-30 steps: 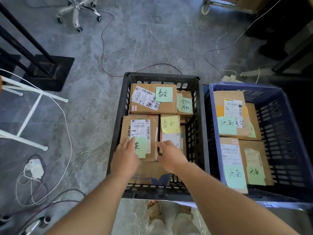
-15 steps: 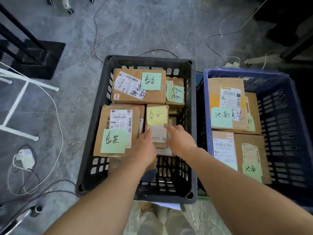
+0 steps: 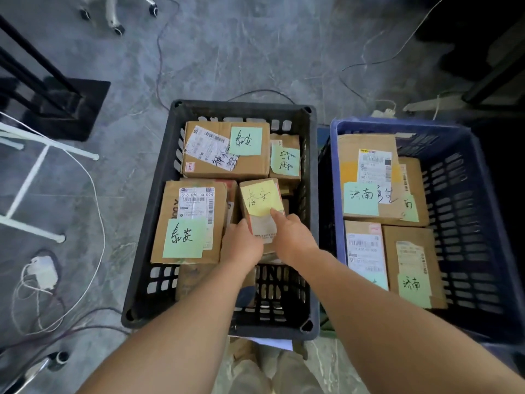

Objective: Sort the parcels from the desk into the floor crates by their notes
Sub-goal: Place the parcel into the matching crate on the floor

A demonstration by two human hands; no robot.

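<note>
two hands meet at a parcel (image 3: 262, 229) with a yellow note (image 3: 260, 199) reading 泰安, right side of the black crate (image 3: 238, 105). left hand (image 3: 241, 247) grips its left edge; right hand (image 3: 294, 237) rests a forefinger on the note, its grip unclear. blue crate (image 3: 466, 194) notes read 济南; grey marbled floor (image 3: 255, 52).

Both hands (image 3: 243, 245) (image 3: 294, 237) seemingly grip a yellow-noted parcel (image 3: 265, 227) in the black crate (image 3: 241, 105).
</note>
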